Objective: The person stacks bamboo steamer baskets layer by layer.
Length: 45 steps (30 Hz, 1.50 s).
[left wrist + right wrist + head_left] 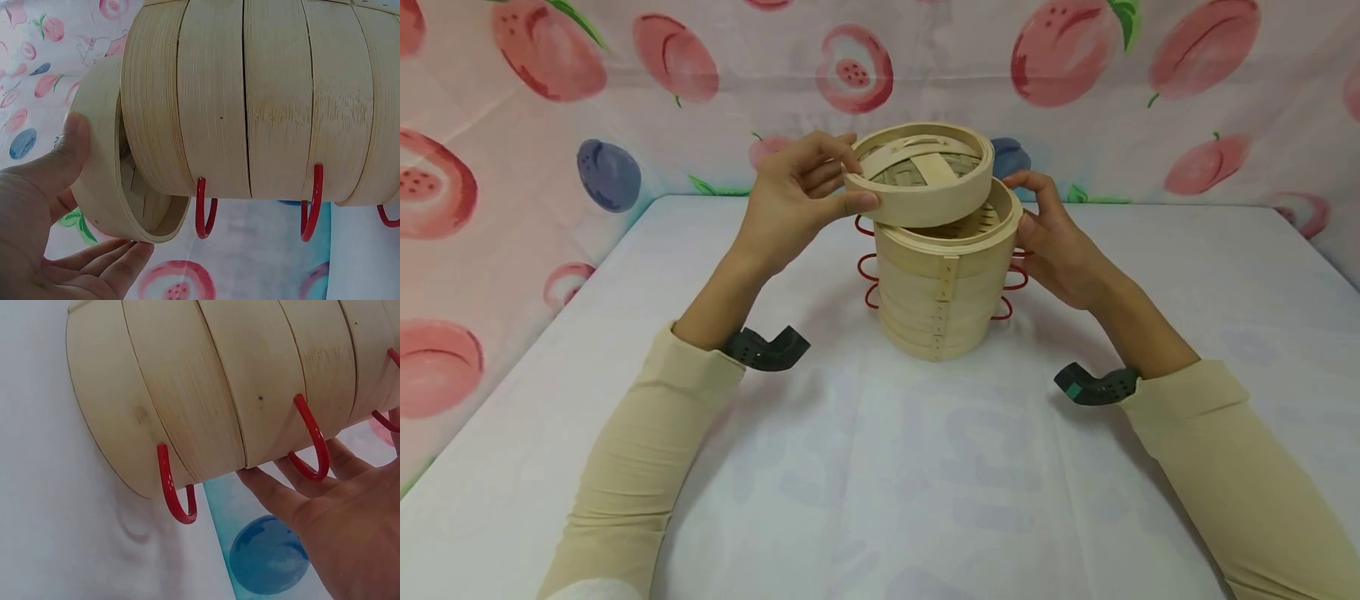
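Note:
A tall round bamboo steamer (942, 292) of stacked tiers stands upright, with red loop handles (867, 267) on its sides. Its woven bamboo lid (925, 204) is raised and tilted over the top, shifted left, so part of the slatted inside shows. My left hand (801, 187) holds the lid by its left rim, thumb (75, 144) on one side and fingers (119, 265) on another. At the steamer's upper right, my right hand (1060, 246) grips the wall near the rim. Its fingers (278, 490) reach round the far side by the handles, their tips partly hidden.
A white cloth (880, 467) covers the table beneath the steamer. Behind the table's far edge hangs a fruit-print cloth (925, 50). Dark curved mounts (767, 348) sit at both wrists.

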{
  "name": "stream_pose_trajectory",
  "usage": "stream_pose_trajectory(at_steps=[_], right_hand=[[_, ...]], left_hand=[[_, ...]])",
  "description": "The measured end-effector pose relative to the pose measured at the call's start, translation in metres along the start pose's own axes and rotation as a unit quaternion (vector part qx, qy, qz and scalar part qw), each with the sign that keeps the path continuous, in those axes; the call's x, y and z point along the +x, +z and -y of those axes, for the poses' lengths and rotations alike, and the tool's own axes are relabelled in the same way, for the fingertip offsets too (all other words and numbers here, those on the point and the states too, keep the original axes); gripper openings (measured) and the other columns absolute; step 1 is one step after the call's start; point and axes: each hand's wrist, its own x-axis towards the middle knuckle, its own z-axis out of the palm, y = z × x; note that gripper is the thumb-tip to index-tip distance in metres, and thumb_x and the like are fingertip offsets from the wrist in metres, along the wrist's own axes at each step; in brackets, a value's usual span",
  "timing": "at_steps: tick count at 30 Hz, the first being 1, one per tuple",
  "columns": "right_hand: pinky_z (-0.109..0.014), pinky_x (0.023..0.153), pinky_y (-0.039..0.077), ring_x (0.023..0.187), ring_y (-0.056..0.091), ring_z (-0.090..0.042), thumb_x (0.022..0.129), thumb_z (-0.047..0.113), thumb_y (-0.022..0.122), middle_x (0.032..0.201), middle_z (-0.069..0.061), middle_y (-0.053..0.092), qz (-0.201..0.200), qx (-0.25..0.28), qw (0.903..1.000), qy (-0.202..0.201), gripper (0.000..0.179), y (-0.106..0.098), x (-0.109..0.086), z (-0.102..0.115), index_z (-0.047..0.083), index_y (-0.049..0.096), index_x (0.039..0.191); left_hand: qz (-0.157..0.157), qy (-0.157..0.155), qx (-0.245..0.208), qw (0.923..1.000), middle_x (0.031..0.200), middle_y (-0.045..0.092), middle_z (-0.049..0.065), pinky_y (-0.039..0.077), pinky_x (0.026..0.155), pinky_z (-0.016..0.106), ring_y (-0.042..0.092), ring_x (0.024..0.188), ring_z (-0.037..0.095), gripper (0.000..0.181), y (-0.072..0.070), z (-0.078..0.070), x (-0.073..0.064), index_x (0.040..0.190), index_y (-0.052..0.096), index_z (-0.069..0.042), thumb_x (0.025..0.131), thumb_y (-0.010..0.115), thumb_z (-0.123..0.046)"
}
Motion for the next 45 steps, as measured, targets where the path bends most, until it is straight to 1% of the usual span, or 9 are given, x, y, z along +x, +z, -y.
stream_pose_trajectory(at_steps=[4, 10, 12, 15, 18, 22, 26, 36, 45], right_hand=[[-0.044, 0.097, 0.037, 0.120, 0.040, -0.034, 0.087, 0.043, 0.068, 0.137, -0.016, 0.035, 0.004, -0.010, 0.9999, 0.006, 0.066, 0.000, 0.000, 0.001, 0.028, 0.025, 0.135], [-0.061, 0.104, 0.025, 0.122, 0.041, -0.032, 0.086, 0.046, 0.067, 0.137, -0.015, 0.036, 0.007, -0.023, 0.9996, 0.013, 0.076, 0.000, 0.000, 0.003, 0.032, 0.018, 0.143], [-0.058, 0.104, 0.028, 0.120, 0.044, -0.030, 0.087, 0.046, 0.066, 0.136, -0.015, 0.038, 0.012, -0.027, 0.9995, 0.013, 0.080, -0.001, -0.001, 0.005, 0.033, 0.014, 0.147], [-0.046, 0.098, 0.040, 0.111, 0.052, -0.028, 0.087, 0.045, 0.066, 0.132, -0.018, 0.043, 0.016, -0.029, 0.9994, 0.006, 0.084, 0.000, 0.000, 0.006, 0.036, 0.012, 0.151], [-0.041, 0.094, 0.044, 0.113, 0.050, -0.030, 0.087, 0.044, 0.067, 0.137, -0.017, 0.039, 0.018, -0.033, 0.9993, -0.003, 0.085, 0.000, 0.001, 0.008, 0.038, 0.012, 0.152], [-0.060, 0.103, 0.029, 0.127, 0.037, -0.035, 0.087, 0.044, 0.068, 0.150, -0.011, 0.024, 0.020, -0.042, 0.9989, -0.005, 0.086, 0.002, 0.001, 0.012, 0.040, 0.012, 0.152], [-0.071, 0.102, 0.016, 0.132, 0.031, -0.036, 0.087, 0.042, 0.068, 0.152, -0.013, 0.021, 0.024, -0.042, 0.9987, -0.014, 0.086, 0.002, 0.002, 0.014, 0.040, 0.011, 0.152], [-0.054, 0.098, 0.037, 0.136, 0.026, -0.035, 0.094, 0.031, 0.062, 0.152, -0.015, 0.023, 0.042, -0.051, 0.9970, -0.040, 0.077, 0.000, 0.002, 0.017, 0.035, 0.013, 0.153], [-0.041, 0.089, 0.047, 0.120, 0.042, -0.036, 0.097, 0.035, 0.053, 0.144, -0.020, 0.032, 0.053, -0.059, 0.9958, -0.047, 0.066, 0.003, 0.002, 0.020, 0.036, 0.015, 0.151]], left_hand=[[0.007, -0.006, -0.026, 0.9996, 0.134, 0.052, 0.019, 0.046, 0.096, 0.032, 0.053, 0.121, 0.021, 0.022, 0.002, 0.000, -0.001, 0.090, 0.061, 0.001, 0.076, 0.074, 0.011], [0.015, -0.006, -0.033, 0.9993, 0.134, 0.051, 0.019, 0.046, 0.095, 0.032, 0.054, 0.120, 0.024, 0.022, 0.004, -0.001, -0.002, 0.091, 0.060, 0.002, 0.077, 0.073, 0.012], [0.016, -0.004, -0.032, 0.9994, 0.134, 0.051, 0.019, 0.045, 0.096, 0.032, 0.053, 0.121, 0.023, 0.022, 0.005, -0.001, -0.002, 0.091, 0.060, 0.001, 0.077, 0.073, 0.012], [0.016, -0.003, -0.036, 0.9992, 0.134, 0.051, 0.019, 0.045, 0.097, 0.032, 0.053, 0.121, 0.023, 0.022, 0.006, -0.001, -0.003, 0.091, 0.060, 0.001, 0.077, 0.073, 0.012], [0.016, -0.001, -0.035, 0.9993, 0.134, 0.051, 0.019, 0.044, 0.098, 0.031, 0.052, 0.122, 0.022, 0.021, 0.008, -0.001, -0.004, 0.092, 0.061, 0.001, 0.078, 0.073, 0.011], [0.018, 0.002, -0.038, 0.9991, 0.135, 0.051, 0.019, 0.042, 0.099, 0.030, 0.051, 0.123, 0.021, 0.022, 0.009, -0.002, -0.004, 0.092, 0.061, 0.001, 0.077, 0.073, 0.012], [0.020, 0.004, -0.046, 0.9987, 0.135, 0.050, 0.020, 0.042, 0.100, 0.030, 0.050, 0.124, 0.021, 0.024, 0.011, -0.003, -0.004, 0.092, 0.061, 0.001, 0.076, 0.073, 0.014], [0.023, 0.008, -0.037, 0.9990, 0.135, 0.051, 0.018, 0.041, 0.100, 0.030, 0.050, 0.124, 0.020, 0.024, 0.014, -0.004, -0.005, 0.092, 0.061, 0.000, 0.076, 0.073, 0.013], [0.023, 0.023, -0.036, 0.9988, 0.134, 0.052, 0.019, 0.040, 0.102, 0.030, 0.049, 0.126, 0.019, 0.025, 0.015, -0.003, -0.005, 0.094, 0.061, 0.002, 0.076, 0.073, 0.014]])
